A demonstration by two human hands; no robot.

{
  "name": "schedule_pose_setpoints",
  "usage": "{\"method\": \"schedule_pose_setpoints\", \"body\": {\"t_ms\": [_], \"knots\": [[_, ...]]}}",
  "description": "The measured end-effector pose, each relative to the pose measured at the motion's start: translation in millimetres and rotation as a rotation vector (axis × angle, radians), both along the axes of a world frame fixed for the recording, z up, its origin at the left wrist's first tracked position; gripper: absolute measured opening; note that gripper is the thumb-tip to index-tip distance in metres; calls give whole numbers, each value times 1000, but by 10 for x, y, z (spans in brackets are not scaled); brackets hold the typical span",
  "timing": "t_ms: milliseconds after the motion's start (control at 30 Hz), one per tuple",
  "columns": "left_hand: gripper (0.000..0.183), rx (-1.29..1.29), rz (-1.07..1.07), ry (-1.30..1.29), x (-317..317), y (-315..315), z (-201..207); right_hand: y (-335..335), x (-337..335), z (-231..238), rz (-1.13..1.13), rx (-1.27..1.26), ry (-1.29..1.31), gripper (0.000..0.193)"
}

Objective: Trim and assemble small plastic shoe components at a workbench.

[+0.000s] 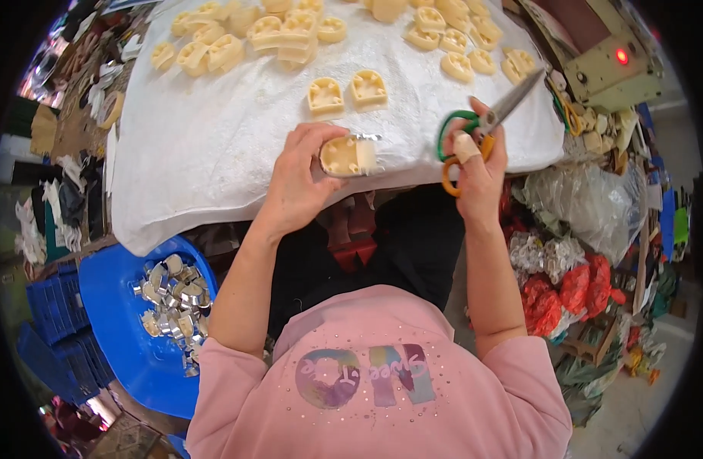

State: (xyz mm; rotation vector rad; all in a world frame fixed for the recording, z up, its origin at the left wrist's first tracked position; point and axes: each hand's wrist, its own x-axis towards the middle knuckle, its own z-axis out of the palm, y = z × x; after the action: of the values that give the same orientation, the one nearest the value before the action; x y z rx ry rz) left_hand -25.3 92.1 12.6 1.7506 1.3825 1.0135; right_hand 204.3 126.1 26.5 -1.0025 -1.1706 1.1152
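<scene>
My left hand grips a cream D-shaped moulded piece with a shiny metal rim, held between thumb and fingers above the cloth's near edge. Its right end is smeared by motion. In my right hand are scissors with one green and one orange handle loop, blades pointing up and to the right. A tan wrap covers one of that hand's fingers. Just beyond my left hand, two similar cream pieces, a left one and a right one, lie side by side on the white cloth.
Heaps of cream pieces cover the cloth's far side. A blue basin at lower left holds many silvery D-shaped parts. To the right are a machine box with a red light, a clear plastic bag and red bags.
</scene>
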Motion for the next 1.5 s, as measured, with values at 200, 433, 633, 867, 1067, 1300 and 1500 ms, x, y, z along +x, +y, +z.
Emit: {"method": "schedule_pose_setpoints", "body": {"t_ms": [200, 433, 633, 867, 1067, 1300, 1500], "knots": [[53, -38, -109, -676, -290, -430, -45, 149, 293, -2, -52, 99, -612, 42], [61, -56, 89, -770, -552, -809, -77, 330, 302, -16, 109, 286, -1216, 53], [64, -105, 170, -846, -738, -1028, -136, 481, 367, -113, 65, 325, -1348, 55], [63, -168, 375, -807, -976, -1398, -248, 709, 564, -291, -32, 276, -1369, 52], [56, -189, 1016, 37, -1335, -2053, -414, 711, 813, -419, -189, 405, -1692, 48], [72, -562, 1532, 496, -1471, -3059, -838, 753, 969, -544, -228, 458, -1629, 41], [67, -377, 1414, 711, -1197, -2451, -938, 715, 996, -579, -253, 416, -1605, 40]]}}
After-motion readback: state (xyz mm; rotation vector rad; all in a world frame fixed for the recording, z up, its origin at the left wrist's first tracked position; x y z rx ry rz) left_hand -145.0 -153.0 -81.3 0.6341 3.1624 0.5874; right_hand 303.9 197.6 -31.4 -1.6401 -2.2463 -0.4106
